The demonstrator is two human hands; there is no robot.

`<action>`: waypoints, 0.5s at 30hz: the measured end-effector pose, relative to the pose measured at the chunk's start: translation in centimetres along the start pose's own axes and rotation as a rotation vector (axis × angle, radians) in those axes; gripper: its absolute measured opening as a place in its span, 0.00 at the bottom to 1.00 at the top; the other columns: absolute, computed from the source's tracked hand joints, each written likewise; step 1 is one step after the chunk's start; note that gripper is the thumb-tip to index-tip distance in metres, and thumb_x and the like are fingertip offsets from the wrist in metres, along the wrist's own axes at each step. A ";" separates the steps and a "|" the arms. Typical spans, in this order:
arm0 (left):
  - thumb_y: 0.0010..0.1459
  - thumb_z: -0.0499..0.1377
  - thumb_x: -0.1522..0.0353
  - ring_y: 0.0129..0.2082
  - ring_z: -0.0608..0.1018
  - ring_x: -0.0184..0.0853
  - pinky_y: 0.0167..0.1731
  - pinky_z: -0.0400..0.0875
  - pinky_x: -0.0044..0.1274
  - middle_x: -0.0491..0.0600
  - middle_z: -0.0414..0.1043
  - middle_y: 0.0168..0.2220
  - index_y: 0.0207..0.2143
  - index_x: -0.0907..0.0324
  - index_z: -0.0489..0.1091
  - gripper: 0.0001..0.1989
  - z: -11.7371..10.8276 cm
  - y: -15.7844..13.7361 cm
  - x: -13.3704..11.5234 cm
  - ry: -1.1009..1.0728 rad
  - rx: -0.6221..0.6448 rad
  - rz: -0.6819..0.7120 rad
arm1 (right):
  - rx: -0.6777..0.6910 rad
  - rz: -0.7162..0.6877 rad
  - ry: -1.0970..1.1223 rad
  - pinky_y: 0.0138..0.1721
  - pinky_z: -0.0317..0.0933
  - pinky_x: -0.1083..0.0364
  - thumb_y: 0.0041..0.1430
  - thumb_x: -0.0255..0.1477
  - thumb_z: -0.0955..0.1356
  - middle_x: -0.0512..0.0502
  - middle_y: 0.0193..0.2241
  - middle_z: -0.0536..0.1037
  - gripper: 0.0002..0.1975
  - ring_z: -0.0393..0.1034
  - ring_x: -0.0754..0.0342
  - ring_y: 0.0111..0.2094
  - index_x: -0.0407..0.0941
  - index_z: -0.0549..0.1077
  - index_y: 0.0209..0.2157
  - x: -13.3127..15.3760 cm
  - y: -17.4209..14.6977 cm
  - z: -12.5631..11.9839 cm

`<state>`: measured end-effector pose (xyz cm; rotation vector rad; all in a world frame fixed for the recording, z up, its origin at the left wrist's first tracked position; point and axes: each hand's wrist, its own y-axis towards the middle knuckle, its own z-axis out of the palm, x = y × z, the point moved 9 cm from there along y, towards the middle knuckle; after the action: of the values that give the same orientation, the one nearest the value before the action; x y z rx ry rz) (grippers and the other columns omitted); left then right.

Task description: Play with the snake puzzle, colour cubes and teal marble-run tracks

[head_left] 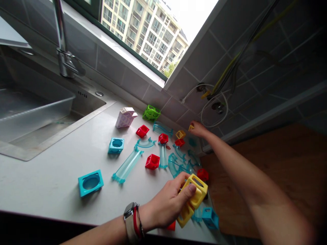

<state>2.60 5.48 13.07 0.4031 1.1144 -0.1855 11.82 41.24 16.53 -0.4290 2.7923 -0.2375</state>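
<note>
The yellow cubes, open-sided plastic blocks stacked one on another, sit at the lower centre of the frame near the front edge of the tabletop, and the left hand has its grip closed on them, thumb pressed on the upper cube's face and fingers curled round the far side. A blue cube lies just beside the stack's foot, and a red piece peeps out below the hand. The right hand stretches well away to the upper middle of the frame by the tiled wall, its fingertips pinching a small yellow piece. Between the two hands the parts lie loose and unjoined: clear curved tracks, a straight track, several red cubes, a yellow-rimmed cube. Farther left stand two blue ring blocks, a green cube and a pale pink block, with the sink and tap at the upper left. As for progress, I judge the building barely begun: only the yellow stack looks assembled, and nearly all tracks and cubes lie scattered, none connected to it.
</note>
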 end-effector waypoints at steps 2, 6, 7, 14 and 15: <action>0.71 0.49 0.49 0.37 0.71 0.34 0.38 0.65 0.24 0.48 0.70 0.40 0.48 0.59 0.66 0.23 0.1 0.0 -0.3 0.019 -0.001 0.011 | 0.118 0.032 -0.004 0.49 0.73 0.44 0.70 0.36 0.70 0.40 0.55 0.75 0.18 0.75 0.46 0.50 0.44 0.72 0.56 -0.9 -0.9 1.4; 0.71 0.49 0.49 0.36 0.72 0.34 0.37 0.66 0.24 0.48 0.71 0.40 0.46 0.59 0.66 0.23 0.4 0.1 -0.4 0.026 0.017 0.009 | 0.383 0.094 -0.015 0.47 0.74 0.44 0.69 0.35 0.70 0.41 0.53 0.76 0.18 0.76 0.47 0.48 0.43 0.72 0.56 -2.8 -3.5 5.2; 0.71 0.49 0.49 0.36 0.72 0.34 0.36 0.66 0.24 0.48 0.71 0.40 0.46 0.59 0.66 0.23 0.4 0.1 -0.4 0.031 0.021 0.006 | 0.436 0.103 -0.017 0.47 0.74 0.45 0.69 0.35 0.70 0.41 0.53 0.76 0.18 0.76 0.47 0.48 0.43 0.72 0.56 -3.2 -4.2 6.1; 0.71 0.50 0.50 0.37 0.72 0.34 0.37 0.65 0.24 0.47 0.71 0.39 0.45 0.59 0.67 0.21 1.0 0.1 0.0 0.071 0.038 0.010 | 0.615 0.043 0.003 0.47 0.74 0.45 0.69 0.34 0.70 0.42 0.51 0.77 0.16 0.76 0.48 0.47 0.42 0.73 0.54 -4.3 -7.5 9.1; 0.71 0.49 0.50 0.37 0.72 0.34 0.37 0.66 0.24 0.47 0.71 0.39 0.45 0.59 0.67 0.22 1.2 0.1 0.0 0.066 0.046 0.010 | 0.629 0.036 0.008 0.46 0.75 0.46 0.69 0.34 0.70 0.42 0.50 0.77 0.15 0.77 0.48 0.46 0.42 0.74 0.53 -4.6 -8.0 9.2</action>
<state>3.61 5.10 13.49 0.4583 1.1743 -0.1909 21.08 34.10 10.82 -0.2177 2.5396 -1.0615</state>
